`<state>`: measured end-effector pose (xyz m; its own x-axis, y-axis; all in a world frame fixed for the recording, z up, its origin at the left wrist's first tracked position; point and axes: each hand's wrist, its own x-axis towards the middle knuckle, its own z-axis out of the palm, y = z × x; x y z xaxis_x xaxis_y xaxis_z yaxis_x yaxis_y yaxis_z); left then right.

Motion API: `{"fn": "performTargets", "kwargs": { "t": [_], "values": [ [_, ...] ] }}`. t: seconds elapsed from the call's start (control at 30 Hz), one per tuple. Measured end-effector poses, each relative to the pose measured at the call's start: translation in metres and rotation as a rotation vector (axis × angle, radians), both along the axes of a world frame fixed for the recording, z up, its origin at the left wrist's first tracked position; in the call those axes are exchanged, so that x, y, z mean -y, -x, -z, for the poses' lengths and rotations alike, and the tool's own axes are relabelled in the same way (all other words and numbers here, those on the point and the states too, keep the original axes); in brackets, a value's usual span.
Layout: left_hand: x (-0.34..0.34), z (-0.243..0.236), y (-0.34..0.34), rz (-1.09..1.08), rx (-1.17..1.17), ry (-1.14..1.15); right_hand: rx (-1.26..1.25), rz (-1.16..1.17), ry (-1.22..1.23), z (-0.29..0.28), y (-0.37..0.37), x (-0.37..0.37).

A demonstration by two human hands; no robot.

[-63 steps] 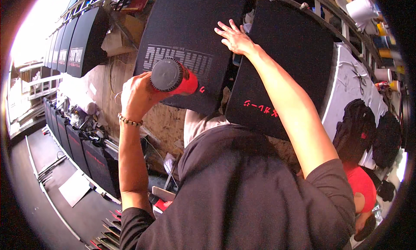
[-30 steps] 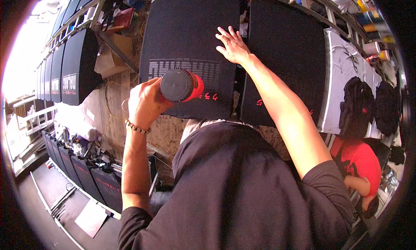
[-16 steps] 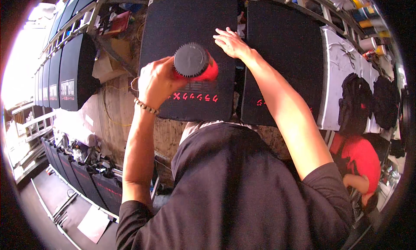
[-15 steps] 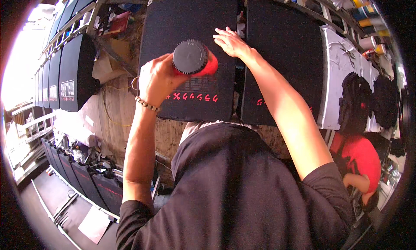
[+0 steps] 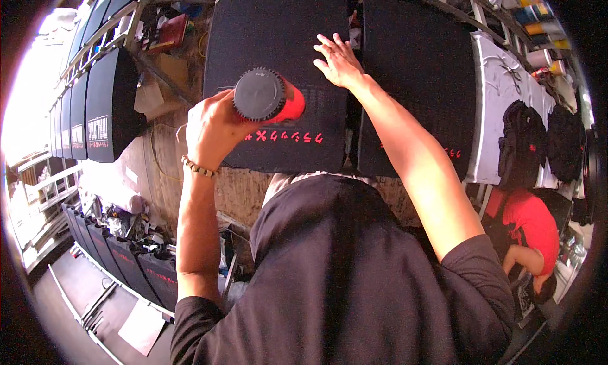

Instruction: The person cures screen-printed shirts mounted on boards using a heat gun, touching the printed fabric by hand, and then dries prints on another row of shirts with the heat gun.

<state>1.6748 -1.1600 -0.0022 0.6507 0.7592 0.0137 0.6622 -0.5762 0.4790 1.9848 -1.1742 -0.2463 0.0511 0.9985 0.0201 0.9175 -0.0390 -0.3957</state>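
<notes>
In my left hand [image 5: 212, 127] is a red heat gun [image 5: 292, 105] with a round black ribbed back end; my fingers are wrapped round it. The hand stands over the near left part of a black T-shirt [image 5: 272, 29] laid flat on a board. Red lettering shows on the shirt just below the heat gun. The gun's nozzle is hidden. My right hand [image 5: 340, 62] is open, fingers spread, over the right edge of the same shirt. Whether it touches the cloth I cannot tell. A second black shirt [image 5: 418, 61] with red lettering lies to the right.
White cloth [image 5: 487, 67] with dark bundled garments [image 5: 522, 143] lies at the right. A person in red [image 5: 529, 226] bends at the lower right. Several black printed shirts [image 5: 101, 105] on boards line the left. Metal rails [image 5: 133, 23] edge the tables; a yellow cord [image 5: 155, 153] trails on the floor.
My left hand has moved left and slightly nearer with the heat gun, showing more of the red lettering. My right hand has turned a little, its fingers more spread.
</notes>
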Motion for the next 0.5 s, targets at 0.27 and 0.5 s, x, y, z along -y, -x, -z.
{"fn": "performTargets", "kwargs": {
  "t": [0.27,0.5],
  "values": [
    [0.002,0.003,0.028,0.014,-0.022,-0.097,0.126,0.006,0.03,0.009,0.009,0.01],
    [-0.014,0.015,0.009,0.092,0.055,-0.047,0.0,0.01,0.089,0.002,0.003,0.003]
  ]
}}
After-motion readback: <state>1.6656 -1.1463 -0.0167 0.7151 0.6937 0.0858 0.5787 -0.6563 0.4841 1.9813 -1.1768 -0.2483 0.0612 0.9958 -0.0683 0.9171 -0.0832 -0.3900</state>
